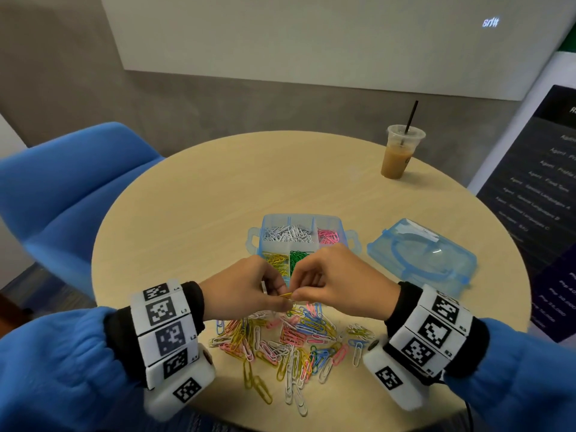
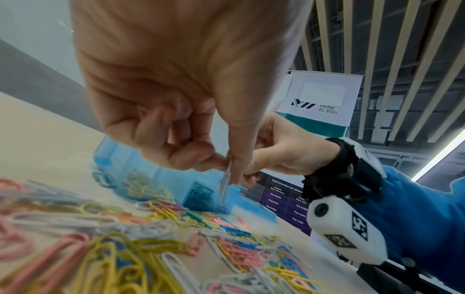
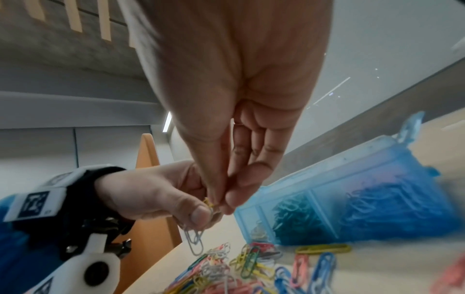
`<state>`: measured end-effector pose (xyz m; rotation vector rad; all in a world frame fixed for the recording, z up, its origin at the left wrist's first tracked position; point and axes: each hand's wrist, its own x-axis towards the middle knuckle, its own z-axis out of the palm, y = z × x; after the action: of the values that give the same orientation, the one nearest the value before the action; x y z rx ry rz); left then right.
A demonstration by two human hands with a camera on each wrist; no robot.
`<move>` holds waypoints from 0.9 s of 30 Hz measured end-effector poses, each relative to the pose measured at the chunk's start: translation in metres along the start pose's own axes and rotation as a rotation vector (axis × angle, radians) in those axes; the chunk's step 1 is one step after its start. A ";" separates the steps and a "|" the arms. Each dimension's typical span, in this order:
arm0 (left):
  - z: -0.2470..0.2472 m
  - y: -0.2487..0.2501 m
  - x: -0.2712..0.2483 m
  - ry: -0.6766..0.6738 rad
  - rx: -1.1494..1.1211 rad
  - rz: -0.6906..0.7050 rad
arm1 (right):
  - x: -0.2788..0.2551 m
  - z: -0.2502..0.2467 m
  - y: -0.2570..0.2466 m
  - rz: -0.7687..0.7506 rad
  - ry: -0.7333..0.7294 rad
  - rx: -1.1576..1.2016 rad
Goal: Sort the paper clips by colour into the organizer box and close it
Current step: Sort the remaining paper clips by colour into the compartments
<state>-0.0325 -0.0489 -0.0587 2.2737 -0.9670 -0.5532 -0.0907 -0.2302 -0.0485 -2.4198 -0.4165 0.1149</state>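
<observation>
Head view, hands: I am seeing my left hand (image 1: 249, 286) and right hand (image 1: 336, 282) meeting just above the pile, both pinching a yellow clip (image 1: 287, 295) between fingertips.
Head view, clips: the loose paper clips (image 1: 290, 341) are lying in a mixed heap on the worktop (image 1: 199, 194), near me; the organizer box (image 1: 300, 236) is sitting just beyond my hands, with white, pink, yellow and green already in separate compartments.
Head view, lid: the blue lid (image 1: 420, 254) is lying to the right of the box, apart from it.
Head view, other: an iced drink (image 1: 399, 151) is standing far right.
Left wrist view, grip: my thumb and fingers are clamping a pale clip (image 2: 225, 183) that is hanging downward.
Left wrist view, handling: I am judging the clips light, springy and slick-coated; they look prone to hooking together, so taking one by its long outer loop should work best.
Right wrist view, grip: my right fingertips (image 3: 234, 199) are closing on the yellow wire, while the pale clip (image 3: 195, 240) is dangling under my left thumb.
Right wrist view, look: thin bent wire, bright colours, appearing interlinked here.
</observation>
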 end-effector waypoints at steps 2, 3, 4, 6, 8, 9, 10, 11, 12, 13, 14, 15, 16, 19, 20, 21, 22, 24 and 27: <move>-0.002 -0.001 -0.002 0.007 0.006 -0.005 | 0.001 -0.002 -0.001 0.021 -0.016 0.025; -0.004 -0.002 -0.003 0.012 0.033 -0.015 | 0.001 -0.002 -0.001 0.036 -0.031 0.032; -0.007 -0.003 -0.005 0.018 0.080 -0.034 | 0.001 -0.002 -0.001 0.054 -0.050 0.032; -0.012 -0.006 -0.009 0.029 0.252 -0.099 | -0.001 0.001 -0.002 0.088 -0.114 -0.020; -0.017 -0.009 -0.011 0.027 0.425 -0.163 | 0.000 0.007 -0.006 0.098 -0.164 -0.176; -0.018 -0.011 -0.012 0.025 0.465 -0.180 | 0.001 0.012 -0.009 0.097 -0.170 -0.259; -0.019 -0.012 -0.012 0.019 0.480 -0.191 | 0.003 0.016 -0.012 0.095 -0.171 -0.329; -0.019 -0.013 -0.012 0.012 0.479 -0.197 | 0.007 0.020 -0.015 0.098 -0.169 -0.388; -0.020 -0.014 -0.013 0.003 0.469 -0.202 | 0.010 0.024 -0.018 0.108 -0.165 -0.437; -0.021 -0.015 -0.013 -0.004 0.451 -0.206 | 0.014 0.026 -0.020 0.119 -0.162 -0.476; -0.022 -0.016 -0.014 -0.007 0.433 -0.208 | 0.018 0.027 -0.023 0.126 -0.162 -0.507; -0.025 -0.018 -0.014 -0.001 0.424 -0.207 | 0.020 0.028 -0.026 0.122 -0.161 -0.530; -0.027 -0.019 -0.016 0.008 0.425 -0.207 | 0.022 0.029 -0.029 0.114 -0.165 -0.548; -0.038 -0.027 -0.023 0.020 0.425 -0.224 | 0.026 0.029 -0.030 0.124 -0.199 -0.552; -0.042 -0.030 -0.027 0.019 0.419 -0.230 | 0.027 0.030 -0.028 0.139 -0.205 -0.527; -0.045 -0.034 -0.031 0.020 0.413 -0.230 | 0.027 0.029 -0.026 0.163 -0.209 -0.499; -0.048 -0.038 -0.035 0.016 0.405 -0.226 | 0.026 0.027 -0.024 0.191 -0.208 -0.461; -0.051 -0.044 -0.043 -0.007 0.393 -0.208 | 0.023 0.016 -0.022 0.221 -0.196 -0.361; -0.048 -0.051 -0.053 -0.053 0.431 -0.205 | 0.020 -0.009 -0.018 0.217 -0.066 -0.227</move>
<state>-0.0138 0.0366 -0.0507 2.7776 -0.9554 -0.5317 -0.0746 -0.2162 -0.0299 -2.6863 -0.2035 0.2555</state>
